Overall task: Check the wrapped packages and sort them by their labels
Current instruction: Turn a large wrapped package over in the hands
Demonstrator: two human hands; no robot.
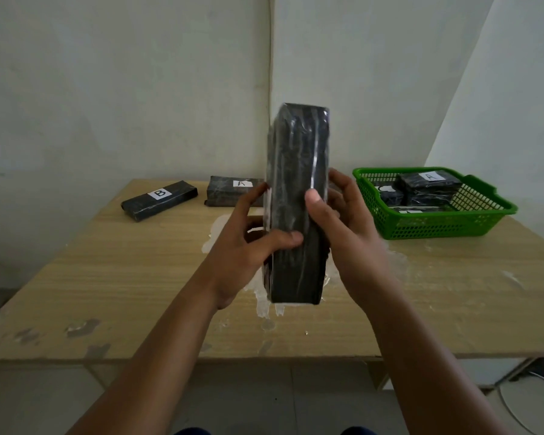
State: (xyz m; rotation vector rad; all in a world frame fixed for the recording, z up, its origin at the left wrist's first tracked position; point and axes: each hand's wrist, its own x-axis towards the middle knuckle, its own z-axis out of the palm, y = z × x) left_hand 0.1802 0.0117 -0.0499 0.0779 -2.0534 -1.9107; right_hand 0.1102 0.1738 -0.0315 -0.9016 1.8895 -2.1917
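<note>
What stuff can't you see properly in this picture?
- Held package, head view: its label faces away, so no letter shows.
- Package A on the table: its right end is hidden by the left hand.
- Lower packages in the green basket: covered by the top package, labels unreadable.

A light wood-grain bench [113, 277] stands against pale, scuffed walls [107, 89] that meet in a corner behind it. Whitish smears [264, 306] mark the bench near its middle, and grey worn patches [82, 328] show along its front edge. Below, at the right, white cables [515, 406] lie on the tiled floor [311, 400].
</note>
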